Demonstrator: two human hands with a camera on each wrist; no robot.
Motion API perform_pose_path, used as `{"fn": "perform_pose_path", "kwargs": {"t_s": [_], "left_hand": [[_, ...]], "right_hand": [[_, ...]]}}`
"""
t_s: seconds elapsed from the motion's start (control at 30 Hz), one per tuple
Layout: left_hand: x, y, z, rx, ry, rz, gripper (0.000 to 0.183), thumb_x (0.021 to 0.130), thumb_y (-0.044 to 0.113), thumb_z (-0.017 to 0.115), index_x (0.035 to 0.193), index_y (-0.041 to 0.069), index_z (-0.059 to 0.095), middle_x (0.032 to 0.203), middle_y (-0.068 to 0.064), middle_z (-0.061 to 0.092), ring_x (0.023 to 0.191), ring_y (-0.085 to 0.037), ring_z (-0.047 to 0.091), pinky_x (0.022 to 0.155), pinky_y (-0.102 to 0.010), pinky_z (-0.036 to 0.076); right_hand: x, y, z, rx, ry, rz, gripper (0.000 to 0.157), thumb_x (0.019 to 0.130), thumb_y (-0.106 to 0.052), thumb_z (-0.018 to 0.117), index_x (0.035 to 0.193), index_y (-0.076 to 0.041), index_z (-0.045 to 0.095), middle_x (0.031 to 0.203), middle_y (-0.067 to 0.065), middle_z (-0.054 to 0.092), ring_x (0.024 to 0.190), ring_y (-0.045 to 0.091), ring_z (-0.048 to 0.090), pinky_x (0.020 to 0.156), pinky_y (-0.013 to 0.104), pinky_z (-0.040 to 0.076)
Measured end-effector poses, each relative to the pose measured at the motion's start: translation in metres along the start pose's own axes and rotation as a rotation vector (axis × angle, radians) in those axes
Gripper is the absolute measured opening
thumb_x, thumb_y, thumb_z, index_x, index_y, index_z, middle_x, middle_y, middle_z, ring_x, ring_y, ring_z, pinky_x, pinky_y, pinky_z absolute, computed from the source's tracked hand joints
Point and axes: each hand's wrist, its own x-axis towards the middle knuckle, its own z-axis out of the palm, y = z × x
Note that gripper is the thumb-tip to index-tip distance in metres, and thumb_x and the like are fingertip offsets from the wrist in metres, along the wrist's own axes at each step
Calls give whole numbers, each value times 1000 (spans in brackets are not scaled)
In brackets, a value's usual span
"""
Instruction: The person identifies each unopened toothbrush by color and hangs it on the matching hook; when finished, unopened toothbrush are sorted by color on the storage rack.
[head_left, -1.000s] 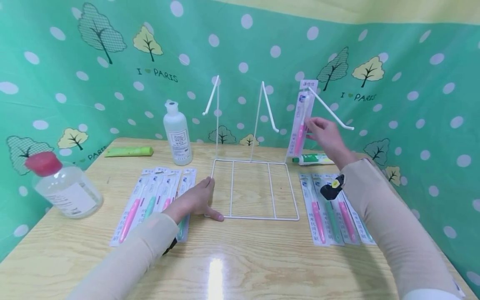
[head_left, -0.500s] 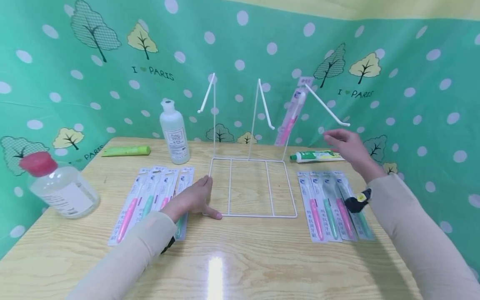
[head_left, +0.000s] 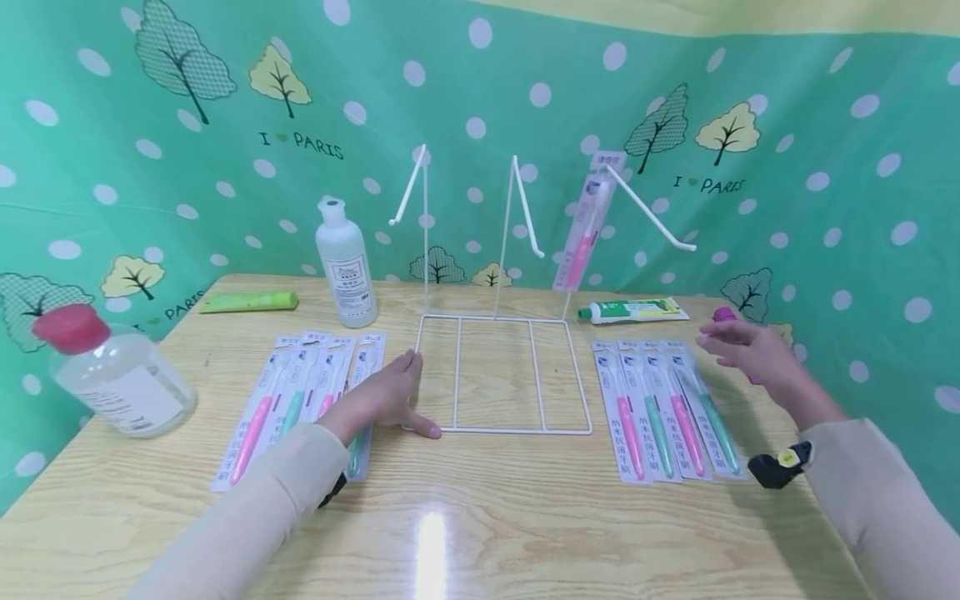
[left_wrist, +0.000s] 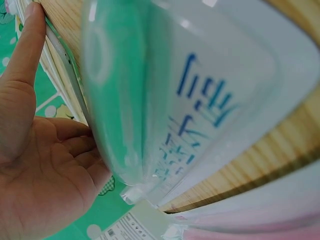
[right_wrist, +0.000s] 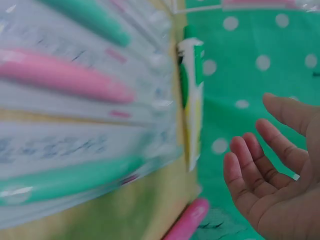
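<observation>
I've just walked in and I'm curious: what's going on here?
A person's left hand touches the near left corner of a white wire rack. One packaged pink toothbrush hangs on its right hook. The right hand holds nothing, just right of four packaged toothbrushes on the table; four more packs lie left of the rack.

From the wire rack, bare tabletop gives passage at six o'clock — toothbrush packs obstruct three and nine.
</observation>
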Motion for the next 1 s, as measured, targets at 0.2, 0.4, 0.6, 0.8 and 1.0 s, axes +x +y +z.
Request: {"fn": "perform_pose_path", "kwargs": {"t_s": [0.2,0.4,0.6,0.8,1.0], "left_hand": [[-1,1,0,-13,3,-2,129,53,63,74,143,-4,10,149,-21,6,136,-33,8,110,-44,15],[-2,1,0,-12,9,5,128,54,62,74,143,-4,10,149,-22,6,136,-34,8,110,-44,15],[-1,0,0,-12,9,3,129,54,63,74,143,-4,10,149,-22,6,136,-34,8,110,-44,15],[-1,1,0,-12,10,-1,129,53,64,74,143,-3,10,149,-21,6,136,-33,8,110,-44,15],[-1,1,0,-7,13,-1,129,53,64,74,143,-3,10,149,-21,6,136,-33,8,110,-44,15]], "right_hand": [[-6,32,5,10,-60,94,77,85,-53,53,138,-1,33,139,27,29,113,45,44,91,59,32],[-1,54,12,-72,-81,98,76,84,-49,58,134,3,36,128,28,44,100,33,55,80,45,44],[5,61,21,-150,-61,150,83,75,-53,65,131,3,41,121,25,47,99,30,49,71,30,45],[5,56,23,-220,-75,193,89,70,-55,69,131,4,41,117,26,46,95,31,47,71,34,42],[8,55,20,-256,-78,198,87,70,-51,71,129,6,42,117,29,46,92,30,52,69,33,45]]}}
